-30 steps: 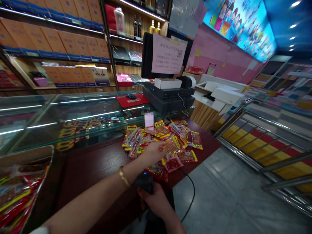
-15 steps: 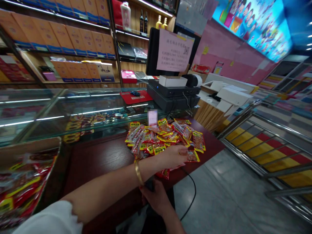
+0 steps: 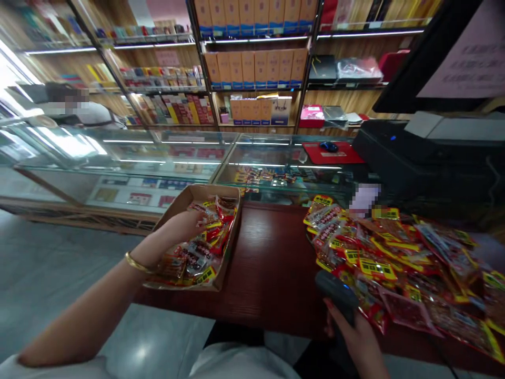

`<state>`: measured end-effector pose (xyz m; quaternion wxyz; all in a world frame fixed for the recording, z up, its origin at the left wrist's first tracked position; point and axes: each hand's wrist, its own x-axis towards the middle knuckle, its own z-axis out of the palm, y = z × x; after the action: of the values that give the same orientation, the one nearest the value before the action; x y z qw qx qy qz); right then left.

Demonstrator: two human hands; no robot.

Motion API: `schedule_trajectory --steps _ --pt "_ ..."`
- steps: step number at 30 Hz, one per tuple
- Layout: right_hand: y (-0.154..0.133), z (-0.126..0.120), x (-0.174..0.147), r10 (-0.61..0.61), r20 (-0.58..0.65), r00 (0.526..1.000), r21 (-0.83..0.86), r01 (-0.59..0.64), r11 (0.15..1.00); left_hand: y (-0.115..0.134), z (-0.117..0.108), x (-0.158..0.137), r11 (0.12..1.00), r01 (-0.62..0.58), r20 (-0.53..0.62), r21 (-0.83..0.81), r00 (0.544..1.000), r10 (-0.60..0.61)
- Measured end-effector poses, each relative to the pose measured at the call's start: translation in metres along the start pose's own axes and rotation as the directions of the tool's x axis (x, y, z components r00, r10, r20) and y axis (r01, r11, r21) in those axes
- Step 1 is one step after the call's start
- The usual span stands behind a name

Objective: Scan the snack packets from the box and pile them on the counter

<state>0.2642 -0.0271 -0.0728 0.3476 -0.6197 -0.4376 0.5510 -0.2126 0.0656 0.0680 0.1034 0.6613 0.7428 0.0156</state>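
Shelves of boxes and a glass counter [image 3: 221, 158] stand behind a dark red table [image 3: 272, 263]. On its left edge sits a cardboard box [image 3: 226, 247] full of snack packets. The left hand [image 3: 179, 229] reaches into it, fingers curled on a packet [image 3: 207, 216]. The right hand [image 3: 355, 334] is wrapped tight around a black scanner [image 3: 335, 292] at the near edge, next to a big pile of snack packets [image 3: 398, 263] on the right side.

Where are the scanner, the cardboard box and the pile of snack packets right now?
scanner [image 3: 335, 287]: head view, on its dark rounded head.
cardboard box [image 3: 230, 247]: head view, on its right side wall.
pile of snack packets [image 3: 398, 263]: head view, on a red and yellow packet mid-pile.
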Motion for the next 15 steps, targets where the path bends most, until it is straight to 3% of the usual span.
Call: schedule_trajectory --steps 3,6,11,15 --pt "-0.001 0.0 0.001 0.016 -0.022 1.0 0.008 -0.016 1.0 0.002 0.026 0.001 0.991 -0.112 0.05 0.075 0.993 0.108" --pt "-0.002 0.0 0.001 0.01 -0.049 0.999 0.0 -0.01 1.0 0.011 0.037 0.013 0.982 -0.075 -0.017 0.174 0.997 0.079" --pt "-0.007 0.002 -0.003 -0.035 -0.05 0.998 -0.026 0.033 0.999 0.006 0.034 0.035 0.969 0.006 0.013 0.248 1.0 -0.009" --pt "-0.007 0.006 -0.006 -0.038 -0.062 0.997 0.009 0.039 0.999 -0.002 0.028 0.029 0.978 -0.002 0.001 0.208 1.0 0.002"
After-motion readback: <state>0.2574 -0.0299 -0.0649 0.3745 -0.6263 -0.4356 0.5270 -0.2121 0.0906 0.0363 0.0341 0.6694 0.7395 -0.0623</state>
